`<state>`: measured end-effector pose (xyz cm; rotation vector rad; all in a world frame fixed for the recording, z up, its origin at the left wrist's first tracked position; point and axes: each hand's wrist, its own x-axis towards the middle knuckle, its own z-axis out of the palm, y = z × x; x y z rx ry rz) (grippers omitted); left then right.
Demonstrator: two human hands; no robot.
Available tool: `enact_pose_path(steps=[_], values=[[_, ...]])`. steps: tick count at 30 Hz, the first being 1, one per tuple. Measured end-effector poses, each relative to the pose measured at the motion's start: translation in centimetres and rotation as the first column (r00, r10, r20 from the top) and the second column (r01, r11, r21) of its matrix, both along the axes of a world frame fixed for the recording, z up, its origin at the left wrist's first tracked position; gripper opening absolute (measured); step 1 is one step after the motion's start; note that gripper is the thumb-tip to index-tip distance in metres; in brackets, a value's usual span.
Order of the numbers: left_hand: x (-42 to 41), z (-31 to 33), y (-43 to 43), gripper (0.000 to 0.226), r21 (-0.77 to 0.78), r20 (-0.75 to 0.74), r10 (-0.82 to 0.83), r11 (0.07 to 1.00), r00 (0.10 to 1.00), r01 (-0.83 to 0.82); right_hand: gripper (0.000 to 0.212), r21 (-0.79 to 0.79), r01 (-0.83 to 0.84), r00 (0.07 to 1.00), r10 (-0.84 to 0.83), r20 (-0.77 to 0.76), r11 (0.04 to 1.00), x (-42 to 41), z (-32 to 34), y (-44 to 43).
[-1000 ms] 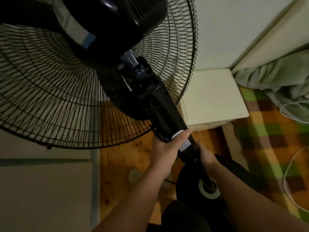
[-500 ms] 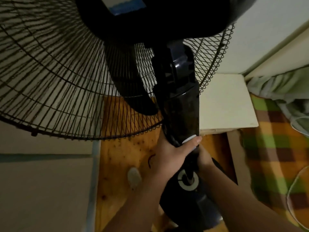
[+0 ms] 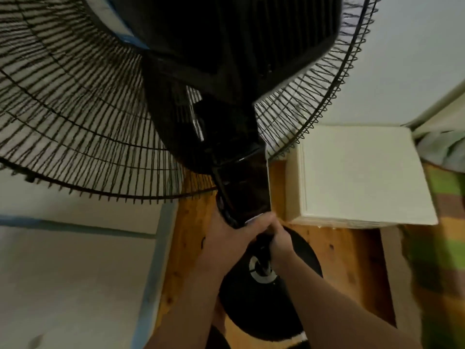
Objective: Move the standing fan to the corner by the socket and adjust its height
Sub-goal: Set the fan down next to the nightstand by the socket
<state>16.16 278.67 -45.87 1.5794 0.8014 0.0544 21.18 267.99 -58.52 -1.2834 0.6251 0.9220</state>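
A black standing fan fills the upper view, its wire cage [image 3: 75,127] spreading left and its motor housing [image 3: 226,46] just in front of the camera. The black neck [image 3: 241,187] runs down to a thin pole and a round black base [image 3: 297,293] on the wooden floor. My left hand [image 3: 234,238] grips the bottom of the neck, thumb across a white part. Just below it, my right hand [image 3: 279,243] grips the pole. The socket is not in view.
A cream box-like cabinet [image 3: 359,177] stands right of the fan against the pale wall. A checked green and orange blanket [image 3: 442,222] and a bed edge lie at far right. A pale flat surface [image 3: 75,273] lies left. Wooden floor [image 3: 347,260] shows between.
The fan head has come up closer to the camera and now stands more upright. The base has shifted under my hands. Both hands keep their hold on neck and pole.
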Motion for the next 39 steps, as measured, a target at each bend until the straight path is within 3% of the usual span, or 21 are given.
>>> enact_pose_path(steps=[3,5,7,9,13,18,35,39], values=[[1.1,-0.5,-0.7,0.071,0.048,-0.01,0.05,0.998,0.999,-0.049,0.057,0.005,-0.091,0.993,0.091,-0.074,0.996,1.6,0.1,0.4],[1.7,-1.0,-0.8,0.086,0.084,-0.019,0.077,0.994,0.997,-0.075,0.063,0.018,-0.088,0.96,0.09,-0.265,0.996,2.1,0.5,0.8],[2.0,-1.6,-1.0,0.096,0.066,-0.056,0.121,0.991,0.991,-0.117,0.062,0.122,-0.063,0.898,0.11,-0.426,0.991,2.7,0.7,1.2],[1.9,-2.6,-0.6,0.094,0.015,-0.079,0.148,0.989,0.986,-0.148,0.058,0.239,0.041,0.876,0.08,-0.476,0.97,2.6,0.5,2.1],[1.3,-3.7,0.5,0.091,0.026,-0.085,0.118,0.993,0.989,-0.116,0.043,0.236,0.263,0.862,-0.117,-0.494,0.936,2.2,0.3,3.6],[1.9,-4.9,2.9,0.088,0.043,-0.079,0.052,0.998,0.996,-0.049,0.039,0.274,0.33,0.863,-0.171,-0.476,0.903,2.7,-0.9,6.3],[5.2,-13.8,9.6,0.073,0.146,-0.027,-0.044,0.988,0.999,0.048,0.04,0.304,0.312,0.899,-0.177,-0.4,0.9,7.2,-11.1,12.8],[6.0,-16.2,10.7,0.054,0.172,-0.026,-0.042,0.984,0.999,0.046,0.041,0.315,0.266,0.918,-0.14,-0.371,0.911,8.3,-13.1,13.7]])
